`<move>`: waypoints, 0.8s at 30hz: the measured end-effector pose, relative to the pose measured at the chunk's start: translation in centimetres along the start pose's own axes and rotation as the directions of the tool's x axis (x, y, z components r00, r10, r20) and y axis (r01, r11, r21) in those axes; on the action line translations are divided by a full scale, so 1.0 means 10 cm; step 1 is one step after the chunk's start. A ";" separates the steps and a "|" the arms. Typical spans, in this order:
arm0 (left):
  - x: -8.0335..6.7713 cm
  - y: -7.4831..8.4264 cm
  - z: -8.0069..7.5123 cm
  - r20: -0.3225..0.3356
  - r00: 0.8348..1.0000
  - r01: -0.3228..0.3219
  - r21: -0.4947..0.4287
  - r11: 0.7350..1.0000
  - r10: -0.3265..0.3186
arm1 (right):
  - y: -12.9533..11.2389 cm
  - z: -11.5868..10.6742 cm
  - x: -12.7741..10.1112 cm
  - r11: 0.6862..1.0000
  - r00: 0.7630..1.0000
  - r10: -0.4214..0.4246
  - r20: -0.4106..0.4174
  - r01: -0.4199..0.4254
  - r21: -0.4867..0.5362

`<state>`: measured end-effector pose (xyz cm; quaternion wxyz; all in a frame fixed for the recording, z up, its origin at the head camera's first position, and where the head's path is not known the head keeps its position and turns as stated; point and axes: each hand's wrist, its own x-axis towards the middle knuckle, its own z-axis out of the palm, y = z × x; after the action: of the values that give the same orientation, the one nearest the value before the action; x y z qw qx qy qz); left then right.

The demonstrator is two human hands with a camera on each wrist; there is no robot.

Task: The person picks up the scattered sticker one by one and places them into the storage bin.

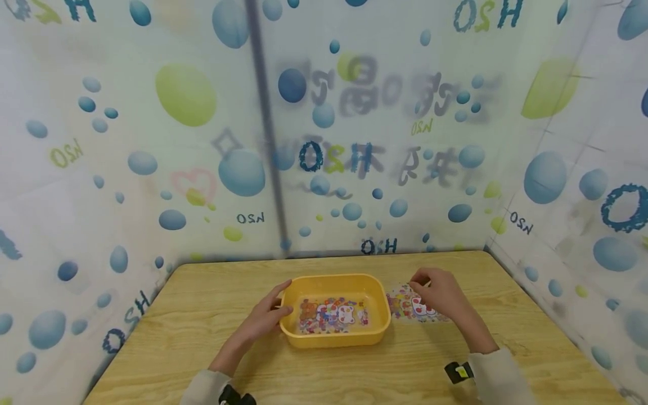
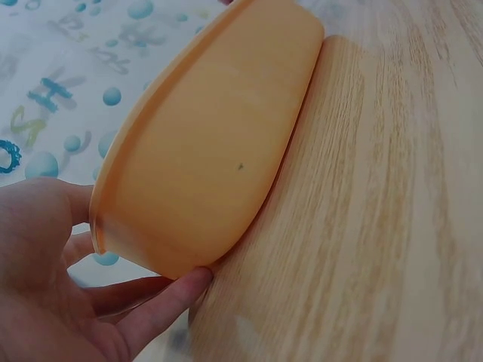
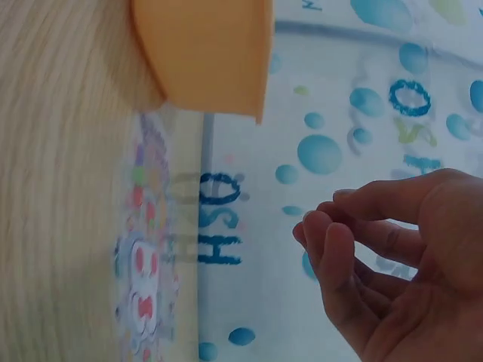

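Note:
My left hand (image 1: 265,312) grips the left end of a yellow plastic tub (image 1: 334,341). In the left wrist view the tub's outer wall (image 2: 219,143) fills the middle, with fingers at its rim and a fingertip at its bottom edge. Inside the tub lies a colourful cartoon-printed sheet (image 1: 329,316) with a brown bear and a white figure. A similar see-through cartoon sheet (image 1: 400,306) lies flat to the right of the tub. Over that sheet, my right hand (image 1: 440,292) is raised with its fingertips drawn together; nothing shows between them in the right wrist view.
Everything stands on a light wood-grain table (image 1: 202,315). Pale curtains (image 1: 202,146) printed with blue and green drops enclose the table at the back and both sides. A black wrist device (image 1: 458,372) sits at the right sleeve.

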<state>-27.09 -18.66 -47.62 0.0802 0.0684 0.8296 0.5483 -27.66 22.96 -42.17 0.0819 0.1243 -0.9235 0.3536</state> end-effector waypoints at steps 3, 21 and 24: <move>0.00 0.00 0.00 0.002 1.000 0.006 0.000 1.000 -0.006 | 0.13 -0.04 -0.02 1.000 1.000 0.005 0.009 -0.005 0.001; 0.01 -0.03 -0.01 0.001 1.000 0.010 0.005 1.000 -0.010 | 0.71 -0.24 -0.05 0.983 0.995 0.084 0.058 -0.073 -0.167; 0.01 -0.02 -0.01 0.005 1.000 0.013 0.002 1.000 -0.013 | 0.78 -0.25 -0.05 0.976 0.991 0.113 0.071 -0.098 -0.193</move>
<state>-27.17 -18.79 -47.75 0.0856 0.0645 0.8304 0.5467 -29.23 30.35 -45.37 0.0368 0.0811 -0.9608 0.2626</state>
